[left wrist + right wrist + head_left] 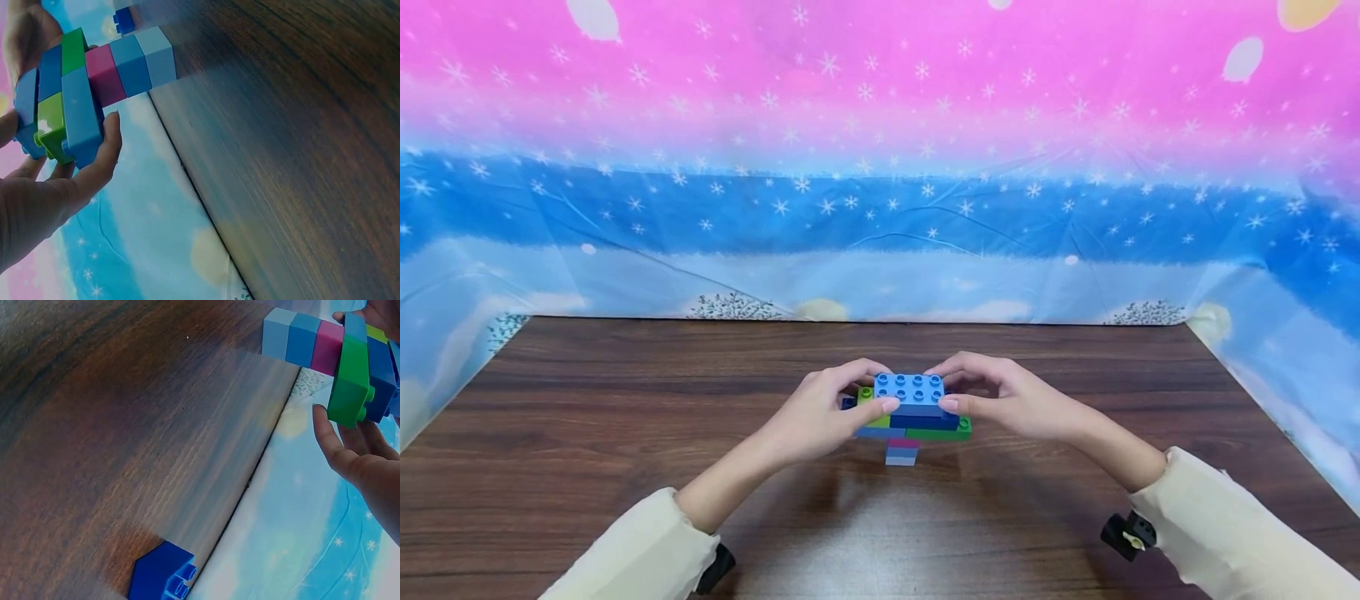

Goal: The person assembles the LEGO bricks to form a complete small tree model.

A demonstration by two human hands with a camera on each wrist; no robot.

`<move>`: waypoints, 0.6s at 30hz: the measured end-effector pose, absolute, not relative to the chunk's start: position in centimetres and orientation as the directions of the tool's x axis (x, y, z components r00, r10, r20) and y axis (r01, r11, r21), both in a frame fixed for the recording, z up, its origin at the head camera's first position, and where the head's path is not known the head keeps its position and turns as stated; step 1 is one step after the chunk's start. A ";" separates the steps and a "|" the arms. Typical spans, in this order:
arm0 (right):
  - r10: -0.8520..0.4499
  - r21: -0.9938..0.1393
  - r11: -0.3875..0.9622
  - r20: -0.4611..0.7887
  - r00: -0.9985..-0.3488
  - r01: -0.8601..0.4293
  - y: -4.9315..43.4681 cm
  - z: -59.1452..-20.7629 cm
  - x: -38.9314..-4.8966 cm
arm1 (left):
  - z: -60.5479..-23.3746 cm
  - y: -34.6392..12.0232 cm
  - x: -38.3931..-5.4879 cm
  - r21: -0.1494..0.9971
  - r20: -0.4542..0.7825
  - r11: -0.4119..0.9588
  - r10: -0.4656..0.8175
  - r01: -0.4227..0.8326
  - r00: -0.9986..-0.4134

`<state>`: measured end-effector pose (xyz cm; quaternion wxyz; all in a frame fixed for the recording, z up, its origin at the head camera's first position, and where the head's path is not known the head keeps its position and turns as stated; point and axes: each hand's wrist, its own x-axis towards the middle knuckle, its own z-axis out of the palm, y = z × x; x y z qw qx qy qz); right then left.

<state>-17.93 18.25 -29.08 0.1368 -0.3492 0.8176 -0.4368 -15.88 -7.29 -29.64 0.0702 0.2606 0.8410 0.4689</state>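
A T-shaped stack of toy building bricks is between both hands in the middle of the table. On top lies a studded light-blue brick [910, 392], over a lime-green brick [52, 122] and a dark-blue one [923, 422]. Below these, a blue brick [82, 115] and a green brick [350, 381] form a wider layer. The narrow column underneath has a pink brick [327, 347], a blue one and a pale-blue one. My left hand [827, 408] grips the top brick's left end, thumb in front, fingers behind. From the right, my right hand [1007, 396] grips its other end.
A loose dark-blue brick [159, 572] with studs sits on the brown wooden table [625, 400], shown in both wrist views. Patterned cloth [880, 208] hangs behind the table and along its sides.
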 end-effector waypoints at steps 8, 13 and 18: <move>-0.706 -0.787 0.378 0.096 -0.702 -0.488 18.2 -29.0 -18.2 | -29.7 -7.2 -16.0 0.816 0.126 0.445 0.484 0.368 -0.866; -0.715 -0.776 0.377 0.103 -0.691 -0.505 18.2 -29.0 -18.4 | -29.7 -7.1 -16.0 0.818 0.133 0.441 0.480 0.370 -0.867; -0.722 -0.772 0.371 0.109 -0.683 -0.516 18.2 -29.0 -18.4 | -29.8 -7.1 -16.0 0.822 0.149 0.428 0.475 0.376 -0.867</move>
